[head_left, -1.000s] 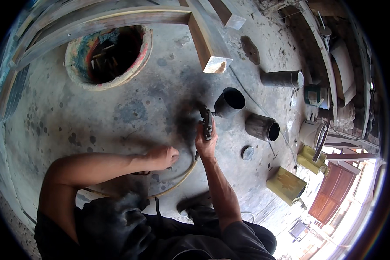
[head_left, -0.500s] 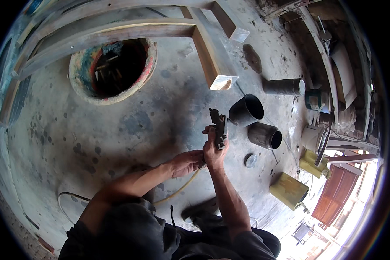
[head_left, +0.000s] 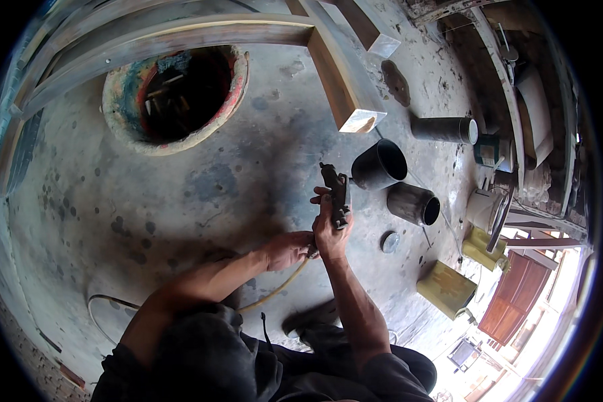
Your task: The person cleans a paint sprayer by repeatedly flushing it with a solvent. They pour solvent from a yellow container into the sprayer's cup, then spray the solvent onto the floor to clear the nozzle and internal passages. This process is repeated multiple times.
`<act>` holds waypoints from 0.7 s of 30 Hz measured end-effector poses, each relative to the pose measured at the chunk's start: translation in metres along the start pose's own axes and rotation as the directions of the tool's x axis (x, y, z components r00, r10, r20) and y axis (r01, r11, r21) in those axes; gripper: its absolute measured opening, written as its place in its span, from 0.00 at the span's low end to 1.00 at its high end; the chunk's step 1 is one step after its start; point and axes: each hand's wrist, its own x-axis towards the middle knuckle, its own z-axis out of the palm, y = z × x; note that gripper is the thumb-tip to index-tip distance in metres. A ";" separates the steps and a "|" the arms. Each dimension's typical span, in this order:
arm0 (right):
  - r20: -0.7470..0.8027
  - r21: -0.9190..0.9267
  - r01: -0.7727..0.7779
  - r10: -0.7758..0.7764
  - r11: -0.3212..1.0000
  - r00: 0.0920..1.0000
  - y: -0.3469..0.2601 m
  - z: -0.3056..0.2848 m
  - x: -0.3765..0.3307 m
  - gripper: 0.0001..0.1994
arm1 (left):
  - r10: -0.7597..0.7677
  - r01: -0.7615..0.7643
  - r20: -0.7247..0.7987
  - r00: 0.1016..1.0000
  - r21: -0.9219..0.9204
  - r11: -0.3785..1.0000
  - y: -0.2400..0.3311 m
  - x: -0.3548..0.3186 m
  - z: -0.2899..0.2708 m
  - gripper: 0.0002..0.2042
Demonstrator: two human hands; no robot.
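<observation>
A dark spray gun (head_left: 336, 191) is in my right hand (head_left: 331, 238), with the fingers wrapped around its handle and its nose pointing away from me. My left hand (head_left: 290, 250) is closed at the bottom of that handle, where a yellowish air hose (head_left: 278, 293) joins on. The exact coupling between the left fingers is hidden. Just beyond the gun, to its right, a black cup-like pot (head_left: 368, 169) lies tilted with its mouth showing. Beside it rests a second dark pot (head_left: 405, 203) on its side.
Wooden frame pieces (head_left: 345, 87) stand across the far side. Under them sits a round paint-stained tub (head_left: 124, 127) with sticks inside. At right are a grey cylinder (head_left: 441, 130), a round lid (head_left: 390, 242), a yellow can (head_left: 447, 289) and a white bucket (head_left: 481, 209).
The view has shifted slightly, so the frame and tub sit a little differently in it. Both hands keep their hold, and the spray gun has tipped slightly to the left.
</observation>
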 end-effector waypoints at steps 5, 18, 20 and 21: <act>-0.009 -0.019 0.042 -0.042 0.999 0.999 0.002 0.000 0.000 0.21 | 0.028 -0.021 -0.103 0.994 0.075 0.997 -0.001 0.000 -0.001 0.12; 0.051 -0.158 0.120 -0.114 0.980 0.992 0.061 -0.009 0.008 0.26 | 0.504 -0.031 -0.205 0.839 0.907 0.421 -0.016 -0.009 0.000 0.10; 0.077 -0.185 0.102 -0.089 0.977 0.993 0.067 -0.013 0.006 0.26 | 0.481 0.059 -0.238 0.844 0.932 0.357 -0.025 -0.018 0.006 0.10; 0.089 -0.198 0.093 -0.077 0.976 0.993 0.070 -0.015 0.005 0.25 | 0.470 0.104 -0.254 0.845 0.941 0.322 -0.028 -0.025 0.012 0.10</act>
